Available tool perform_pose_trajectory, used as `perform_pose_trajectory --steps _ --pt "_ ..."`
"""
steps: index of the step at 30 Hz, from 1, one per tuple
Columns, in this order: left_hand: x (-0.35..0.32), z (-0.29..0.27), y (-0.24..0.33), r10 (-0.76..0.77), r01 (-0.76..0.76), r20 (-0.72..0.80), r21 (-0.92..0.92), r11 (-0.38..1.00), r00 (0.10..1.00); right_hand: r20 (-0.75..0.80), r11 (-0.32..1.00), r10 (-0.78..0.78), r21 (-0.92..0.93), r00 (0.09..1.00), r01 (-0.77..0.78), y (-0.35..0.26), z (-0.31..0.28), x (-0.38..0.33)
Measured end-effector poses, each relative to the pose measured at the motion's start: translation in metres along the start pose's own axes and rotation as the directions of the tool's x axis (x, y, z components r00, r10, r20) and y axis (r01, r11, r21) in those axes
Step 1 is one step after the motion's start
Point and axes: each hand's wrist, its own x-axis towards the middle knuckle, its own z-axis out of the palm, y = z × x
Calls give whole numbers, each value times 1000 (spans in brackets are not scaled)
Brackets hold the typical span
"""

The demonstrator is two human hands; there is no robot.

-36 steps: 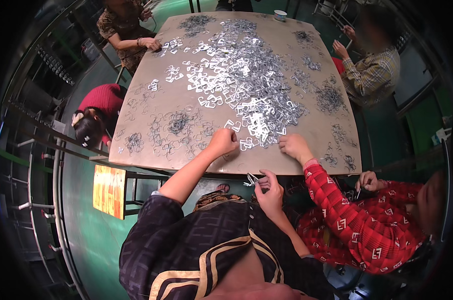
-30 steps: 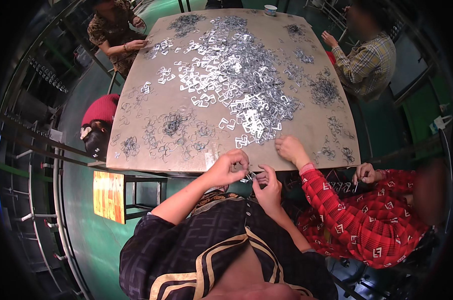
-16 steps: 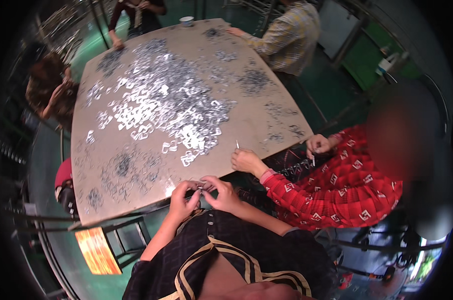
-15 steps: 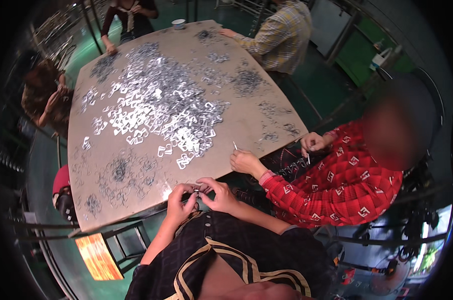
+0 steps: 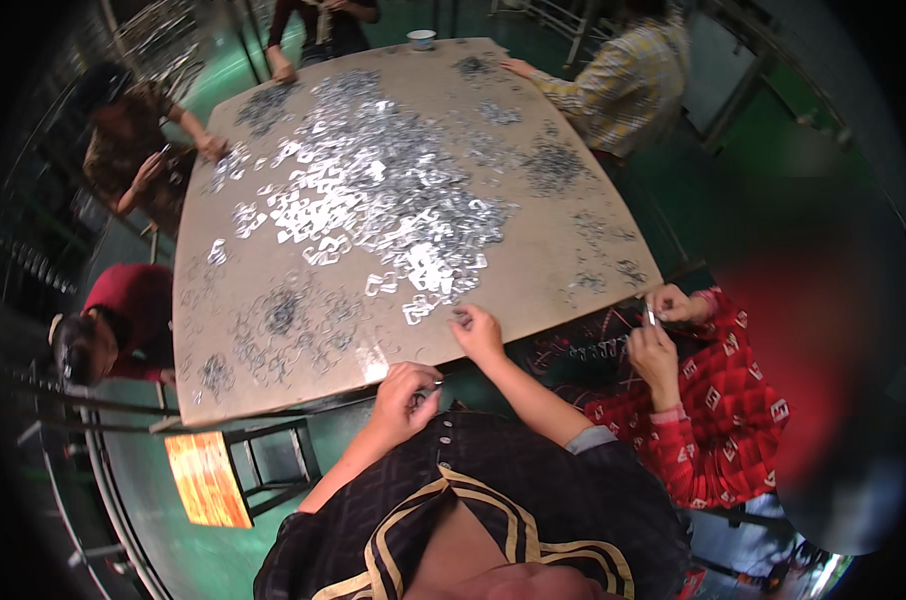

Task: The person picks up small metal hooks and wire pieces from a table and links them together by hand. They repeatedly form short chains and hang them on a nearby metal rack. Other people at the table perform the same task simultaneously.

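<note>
My left hand (image 5: pixel 410 393) is just off the table's near edge, fingers curled. A small shiny metal piece (image 5: pixel 439 381) shows at its fingertips. My right hand (image 5: pixel 478 332) reaches over the tabletop, its thumb and fingers bent together. Whatever lies between those fingertips is too small to make out. Just beyond and to the left of it lie a few bright, bent flat metal clips (image 5: pixel 418 308), at the near end of a large heap of similar clips (image 5: pixel 373 190).
The brown table (image 5: pixel 533 270) also carries scattered thin dark metal pieces (image 5: pixel 283 312). A co-worker in a red patterned sleeve (image 5: pixel 718 390) sits close on my right; others are around the table. A wooden stool (image 5: pixel 208 480) stands at lower left, a white bowl (image 5: pixel 422 40) at the far edge.
My hands, together at a small metal piece before, are now apart: the right has moved forward over the table, while the left stays near the edge. The view has shifted.
</note>
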Motion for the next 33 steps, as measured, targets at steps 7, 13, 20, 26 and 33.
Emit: perform_pose_trajectory --steps 7,13,20,26,33 --pt "-11 -3 -1 -27 27 40 15 1000 999 82 950 -134 -273 988 151 -10 31 31" --pt "-13 -9 -3 -71 71 65 6 997 995 84 911 -111 -390 990 135 -27 55 34" --pt "-23 -9 -14 -84 86 65 -29 996 994 236 985 16 -173 972 25 -31 52 48" --pt "-29 -5 -31 -134 134 -1 3 991 991 493 843 65 439 868 -312 -47 10 18" --pt "-33 -9 -37 -173 177 -47 93 980 984 612 855 45 385 790 -347 -76 -19 -31"
